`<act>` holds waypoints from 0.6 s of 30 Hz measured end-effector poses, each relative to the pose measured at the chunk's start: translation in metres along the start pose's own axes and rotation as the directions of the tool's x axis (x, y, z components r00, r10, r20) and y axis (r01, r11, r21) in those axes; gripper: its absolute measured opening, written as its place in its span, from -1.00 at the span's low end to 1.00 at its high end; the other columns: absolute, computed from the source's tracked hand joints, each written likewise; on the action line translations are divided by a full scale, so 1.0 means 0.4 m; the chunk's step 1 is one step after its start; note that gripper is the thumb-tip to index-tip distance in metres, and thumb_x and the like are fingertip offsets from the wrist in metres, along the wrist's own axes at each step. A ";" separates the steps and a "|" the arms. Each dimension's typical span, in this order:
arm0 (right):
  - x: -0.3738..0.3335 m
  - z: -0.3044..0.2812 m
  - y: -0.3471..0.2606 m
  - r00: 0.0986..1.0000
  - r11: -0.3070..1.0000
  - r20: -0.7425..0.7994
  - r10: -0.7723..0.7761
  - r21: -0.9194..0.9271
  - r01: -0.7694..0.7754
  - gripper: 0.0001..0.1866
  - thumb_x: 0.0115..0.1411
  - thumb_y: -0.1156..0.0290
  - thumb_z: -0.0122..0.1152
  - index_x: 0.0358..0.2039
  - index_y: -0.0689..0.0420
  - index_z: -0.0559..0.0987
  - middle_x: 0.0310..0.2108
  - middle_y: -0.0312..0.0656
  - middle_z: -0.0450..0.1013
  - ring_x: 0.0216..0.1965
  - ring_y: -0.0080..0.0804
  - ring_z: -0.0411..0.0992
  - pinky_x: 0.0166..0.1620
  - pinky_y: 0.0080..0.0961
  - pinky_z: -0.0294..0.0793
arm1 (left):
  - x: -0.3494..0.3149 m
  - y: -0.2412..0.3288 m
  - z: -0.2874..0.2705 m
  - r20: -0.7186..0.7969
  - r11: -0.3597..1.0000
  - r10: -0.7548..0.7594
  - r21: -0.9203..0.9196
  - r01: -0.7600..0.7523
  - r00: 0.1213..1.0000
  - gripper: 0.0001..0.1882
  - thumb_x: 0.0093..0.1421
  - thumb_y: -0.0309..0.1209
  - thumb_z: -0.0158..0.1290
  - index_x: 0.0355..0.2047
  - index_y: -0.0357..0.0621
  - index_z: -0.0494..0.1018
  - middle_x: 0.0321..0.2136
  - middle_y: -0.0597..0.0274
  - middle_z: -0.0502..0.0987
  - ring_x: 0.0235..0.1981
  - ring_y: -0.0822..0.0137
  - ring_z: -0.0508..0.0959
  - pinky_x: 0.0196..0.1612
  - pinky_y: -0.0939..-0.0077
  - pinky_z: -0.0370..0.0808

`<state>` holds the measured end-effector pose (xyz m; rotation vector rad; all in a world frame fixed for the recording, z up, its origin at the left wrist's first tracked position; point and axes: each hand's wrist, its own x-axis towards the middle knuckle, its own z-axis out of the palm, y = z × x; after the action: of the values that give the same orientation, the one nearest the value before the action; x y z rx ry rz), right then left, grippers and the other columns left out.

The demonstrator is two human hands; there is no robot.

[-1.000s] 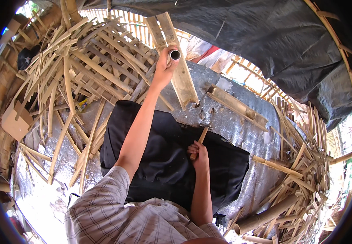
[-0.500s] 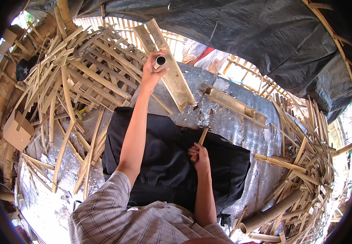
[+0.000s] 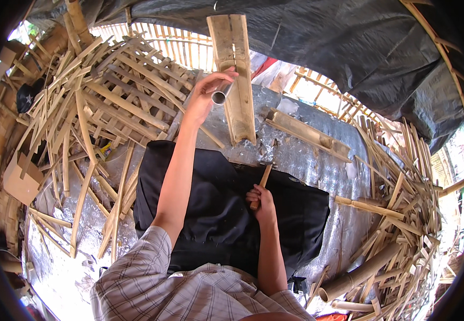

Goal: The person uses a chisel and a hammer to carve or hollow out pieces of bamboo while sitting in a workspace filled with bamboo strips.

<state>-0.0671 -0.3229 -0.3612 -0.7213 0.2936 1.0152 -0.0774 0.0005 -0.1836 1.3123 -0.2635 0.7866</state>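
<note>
Raised at the far middle, my left hand (image 3: 204, 96) is closed round a short silver metal pipe (image 3: 219, 98), its open end facing me. The fingers of that hand reach across a split bamboo half (image 3: 240, 115), which stands nearly upright with its hollow side toward me and a crack in its upper part. Its lower end comes down by the grey metal sheet (image 3: 274, 152). Low over the black cloth on my lap, my right hand (image 3: 265, 203) grips a hammer (image 3: 264, 182) by its wooden handle, the dark head pointing away from me.
Another bamboo half (image 3: 309, 136) lies on the sheet to the right. Bamboo strips (image 3: 119, 96) are heaped at left, with more strips (image 3: 398, 224) and a whole bamboo tube (image 3: 360, 273) at right. A black tarp (image 3: 323, 43) hangs overhead.
The bamboo half has swung from leaning left to nearly upright. My left hand has moved slightly nearer and right, and the pipe has tilted. My right hand with the hammer barely moved.
</note>
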 end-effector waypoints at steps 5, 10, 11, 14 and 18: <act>-0.002 0.004 0.001 1.000 1.000 0.017 -0.007 0.009 0.007 -0.72 0.30 0.55 0.07 -0.50 0.04 0.23 -0.58 -0.46 0.10 -0.61 -0.71 0.10 -0.54 -0.69 0.15 | -0.002 -0.007 0.051 0.137 0.994 -0.021 0.105 0.006 0.990 -0.61 0.03 -0.55 0.14 -0.06 -0.16 0.57 0.14 0.07 0.49 0.35 0.15 0.30 0.34 0.18 0.34; -0.002 0.002 0.002 1.000 1.000 0.017 -0.005 0.013 0.005 -0.72 0.30 0.55 0.08 -0.50 0.04 0.23 -0.58 -0.45 0.11 -0.62 -0.71 0.10 -0.55 -0.70 0.15 | -0.006 0.008 0.120 0.192 0.984 -0.099 0.163 0.068 0.976 -0.44 -0.13 -0.68 0.00 -0.05 -0.15 0.59 0.17 0.11 0.48 0.34 0.25 0.33 0.29 0.29 0.34; 0.001 0.002 0.000 1.000 1.000 0.018 -0.005 0.006 0.005 -0.72 0.30 0.55 0.08 -0.50 0.04 0.23 -0.58 -0.45 0.11 -0.62 -0.71 0.10 -0.55 -0.70 0.15 | -0.010 0.010 0.128 0.194 0.983 -0.126 0.160 0.096 0.973 -0.46 -0.11 -0.66 0.00 -0.05 -0.15 0.60 0.17 0.12 0.48 0.34 0.25 0.34 0.29 0.30 0.34; -0.001 -0.001 0.003 1.000 0.999 -0.003 -0.023 -0.023 0.023 -0.72 0.29 0.55 0.08 -0.50 0.04 0.23 -0.58 -0.45 0.12 -0.62 -0.71 0.11 -0.55 -0.69 0.15 | -0.019 0.015 0.162 0.191 0.970 -0.188 0.191 0.151 0.964 -0.56 0.00 -0.61 -0.02 -0.09 -0.15 0.64 0.13 0.13 0.53 0.31 0.24 0.38 0.24 0.30 0.38; 0.009 -0.004 0.005 1.000 1.000 0.002 0.006 -0.008 -0.006 -0.74 0.29 0.53 0.09 -0.49 0.04 0.24 -0.59 -0.45 0.12 -0.62 -0.68 0.12 -0.55 -0.66 0.16 | -0.040 -0.022 0.210 0.186 0.986 -0.107 0.148 0.080 0.977 -0.71 0.11 -0.53 0.04 -0.18 -0.19 0.67 -0.02 0.11 0.62 0.28 0.18 0.41 0.24 0.24 0.38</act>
<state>-0.0668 -0.3208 -0.3652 -0.7272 0.2898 1.0230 -0.0620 -0.0837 -0.1772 1.5253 -0.3029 0.6062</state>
